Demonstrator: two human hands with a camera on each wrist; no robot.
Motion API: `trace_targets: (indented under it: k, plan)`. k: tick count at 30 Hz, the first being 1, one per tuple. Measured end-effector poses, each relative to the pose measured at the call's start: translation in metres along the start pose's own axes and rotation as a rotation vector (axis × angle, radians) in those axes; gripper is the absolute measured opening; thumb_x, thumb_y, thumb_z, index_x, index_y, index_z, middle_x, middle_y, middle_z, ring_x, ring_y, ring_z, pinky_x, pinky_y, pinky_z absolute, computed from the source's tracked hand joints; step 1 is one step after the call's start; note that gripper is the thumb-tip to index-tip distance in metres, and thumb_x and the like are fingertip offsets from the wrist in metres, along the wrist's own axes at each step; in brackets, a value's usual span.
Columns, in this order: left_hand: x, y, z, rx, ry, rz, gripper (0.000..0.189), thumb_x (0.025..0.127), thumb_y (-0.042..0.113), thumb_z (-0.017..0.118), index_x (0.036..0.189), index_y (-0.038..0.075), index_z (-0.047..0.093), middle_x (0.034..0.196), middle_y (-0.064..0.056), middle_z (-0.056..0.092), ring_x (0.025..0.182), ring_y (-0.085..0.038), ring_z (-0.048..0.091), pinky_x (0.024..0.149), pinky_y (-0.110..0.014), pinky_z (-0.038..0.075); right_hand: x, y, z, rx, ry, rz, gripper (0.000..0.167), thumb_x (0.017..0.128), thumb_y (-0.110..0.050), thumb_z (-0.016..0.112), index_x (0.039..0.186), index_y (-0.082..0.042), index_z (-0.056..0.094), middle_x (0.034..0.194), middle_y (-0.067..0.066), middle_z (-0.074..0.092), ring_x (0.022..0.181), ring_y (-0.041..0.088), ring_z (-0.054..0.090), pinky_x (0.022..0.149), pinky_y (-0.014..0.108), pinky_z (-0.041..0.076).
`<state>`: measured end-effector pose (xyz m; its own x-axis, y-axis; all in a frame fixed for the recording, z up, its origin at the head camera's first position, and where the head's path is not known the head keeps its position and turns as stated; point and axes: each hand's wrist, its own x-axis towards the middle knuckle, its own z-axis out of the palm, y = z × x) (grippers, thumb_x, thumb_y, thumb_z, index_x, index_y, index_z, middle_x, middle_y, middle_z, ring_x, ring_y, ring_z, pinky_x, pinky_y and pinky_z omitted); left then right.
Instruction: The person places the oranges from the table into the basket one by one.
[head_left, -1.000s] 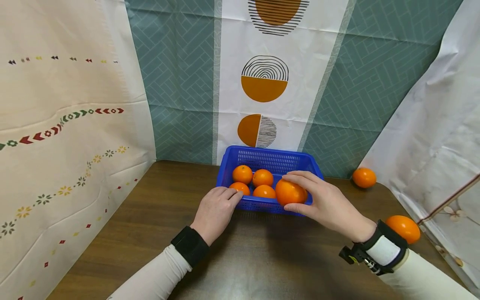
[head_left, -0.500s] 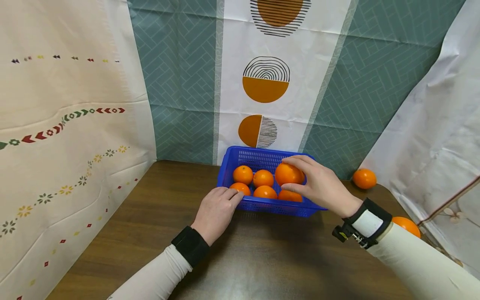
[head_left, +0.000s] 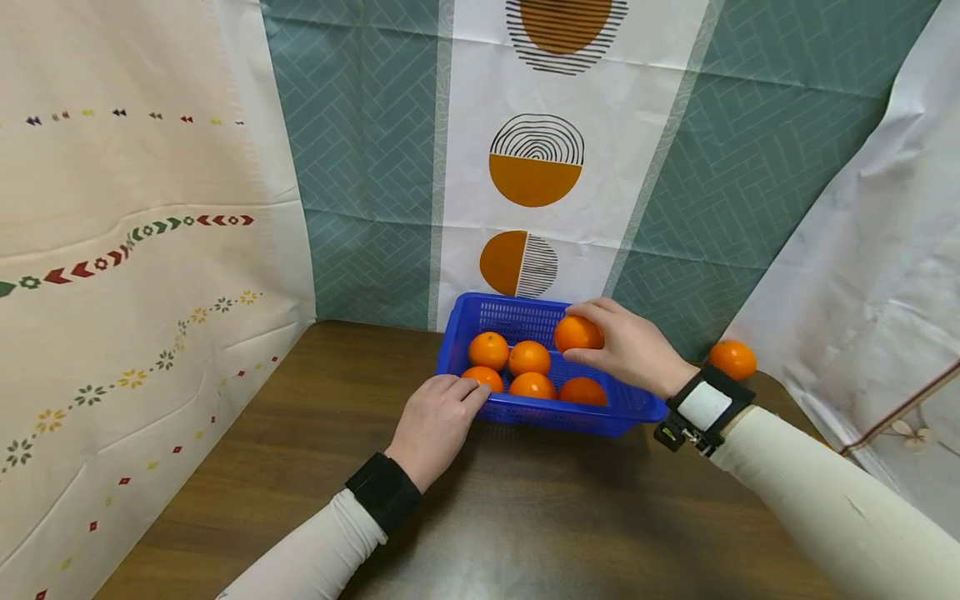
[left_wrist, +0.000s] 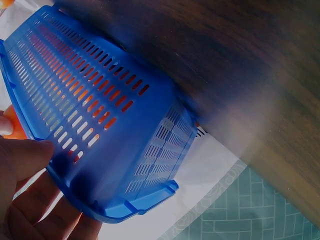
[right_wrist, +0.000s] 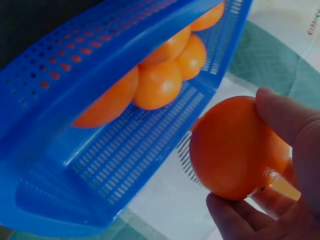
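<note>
A blue perforated plastic basket [head_left: 558, 415] stands on the table with several oranges [head_left: 529, 358] toward its left and front. My left hand [head_left: 438, 421] grips the basket's front rim near the left corner; in the left wrist view the thumb [left_wrist: 30, 157] lies on the outer wall and the fingers reach past the rim. Above the right part of the basket, my right hand [head_left: 637, 350] holds an orange [head_left: 578, 334] between thumb and fingers. The right wrist view shows this held orange [right_wrist: 235, 150] apart from the basket and from the other oranges.
Another orange [head_left: 732, 360] lies on the brown wooden table [head_left: 525, 517] at the back right, partly behind the right wrist. Patterned cloths hang at the back [head_left: 367, 167], on the left [head_left: 150, 333] and on the right [head_left: 862, 292], close around the table.
My right hand has carried its orange back and up over the basket. The orange at the front right inside the basket has come into view. My left hand stays on the rim.
</note>
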<state>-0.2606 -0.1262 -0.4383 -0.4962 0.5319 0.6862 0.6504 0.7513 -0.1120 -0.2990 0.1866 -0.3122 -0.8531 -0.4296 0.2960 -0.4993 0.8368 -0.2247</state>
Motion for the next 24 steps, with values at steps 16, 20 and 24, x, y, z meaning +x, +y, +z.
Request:
trace_targets:
  k: [16, 20, 24]
  plan:
    - [0.001, 0.001, 0.000, 0.006, -0.007, 0.000, 0.026, 0.098, 0.006, 0.084, 0.123, 0.010, 0.079, 0.118, -0.006, 0.079, 0.104, -0.024, 0.073, 0.104, -0.040, 0.060, 0.022, 0.018, 0.007, -0.041, -0.123, 0.092, 0.067, 0.098, -0.039, 0.085, 0.152, -0.005, 0.064, 0.132, 0.022, 0.056, 0.097, 0.035, 0.066, 0.084, 0.050, 0.061]
    - [0.000, 0.001, 0.000, 0.001, -0.013, -0.003, 0.026, 0.098, 0.006, 0.084, 0.124, 0.010, 0.079, 0.119, -0.006, 0.079, 0.105, -0.024, 0.074, 0.104, -0.041, 0.060, 0.026, 0.018, 0.007, -0.045, -0.141, 0.107, 0.064, 0.098, -0.039, 0.085, 0.150, -0.006, 0.065, 0.134, 0.024, 0.057, 0.098, 0.036, 0.065, 0.084, 0.050, 0.060]
    - [0.000, 0.001, -0.001, -0.001, -0.014, -0.004, 0.025, 0.099, 0.006, 0.083, 0.124, 0.010, 0.079, 0.119, -0.005, 0.079, 0.105, -0.024, 0.073, 0.105, -0.041, 0.060, 0.030, 0.019, 0.007, -0.049, -0.146, 0.116, 0.062, 0.098, -0.038, 0.084, 0.148, -0.006, 0.066, 0.134, 0.024, 0.059, 0.099, 0.037, 0.066, 0.085, 0.051, 0.060]
